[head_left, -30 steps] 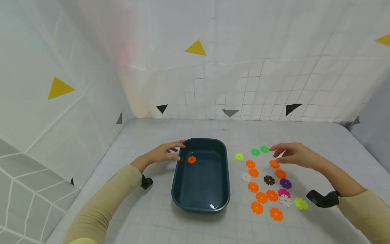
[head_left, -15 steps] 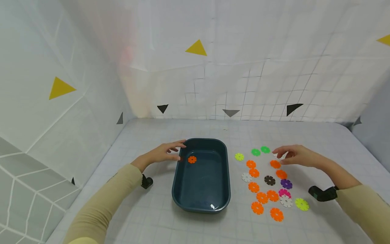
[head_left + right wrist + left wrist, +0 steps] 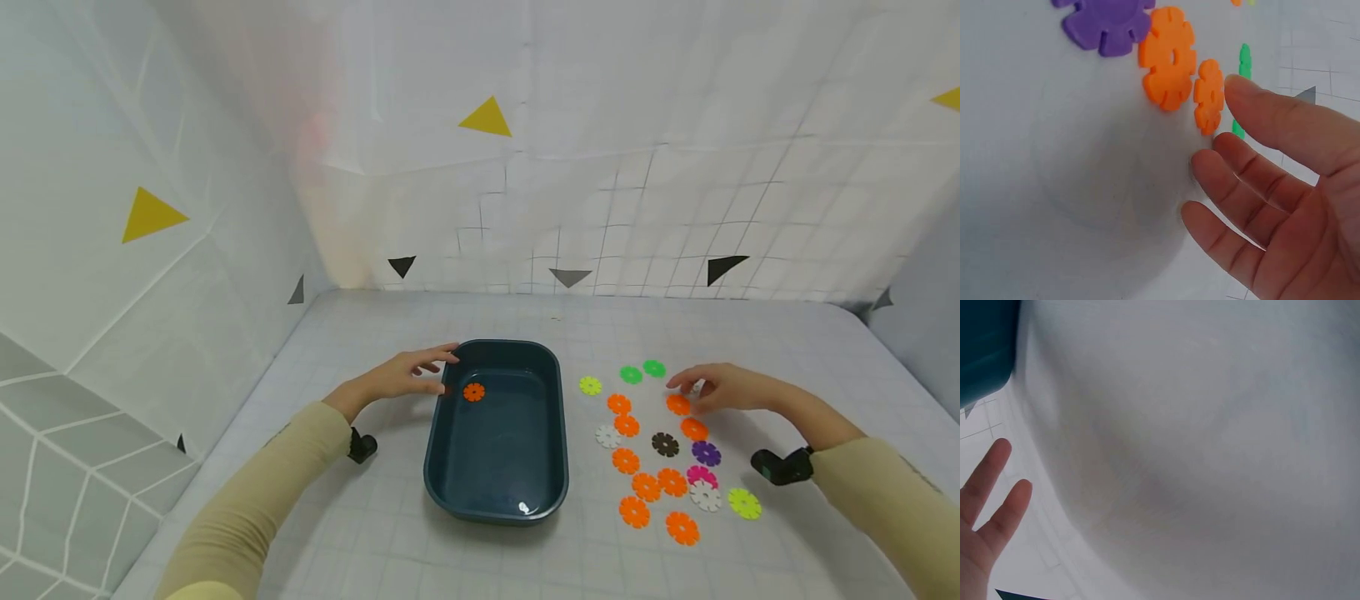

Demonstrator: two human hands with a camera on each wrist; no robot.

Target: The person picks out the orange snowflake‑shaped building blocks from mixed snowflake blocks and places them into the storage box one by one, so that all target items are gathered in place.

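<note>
My left hand point(image 3: 400, 374) is at the left side of a dark teal rectangular tub point(image 3: 555, 417), fingers spread and fingertips at its rim; the left wrist view shows two extended fingers point(image 3: 1007, 519). One orange notched plastic disc point(image 3: 474, 392) lies inside the tub. My right hand point(image 3: 731, 387) is low over the far right part of the loose discs, fingers bent and thumb apart, close to an orange disc point(image 3: 678, 405). In the right wrist view no disc shows between its thumb and fingers point(image 3: 1222, 228). A white disc beneath the hand is mostly hidden.
Right of the tub lie several flat notched discs: orange point(image 3: 635, 512), green point(image 3: 632, 375), yellow point(image 3: 591, 385), white point(image 3: 608, 437), brown point(image 3: 665, 444), purple point(image 3: 706, 453) and pink point(image 3: 702, 475). White sheeting point(image 3: 637, 192) bounds the table at the back.
My right hand has come down slightly among the far discs, covering a white disc that showed half a second ago. My left hand and the tub have stayed in place.
</note>
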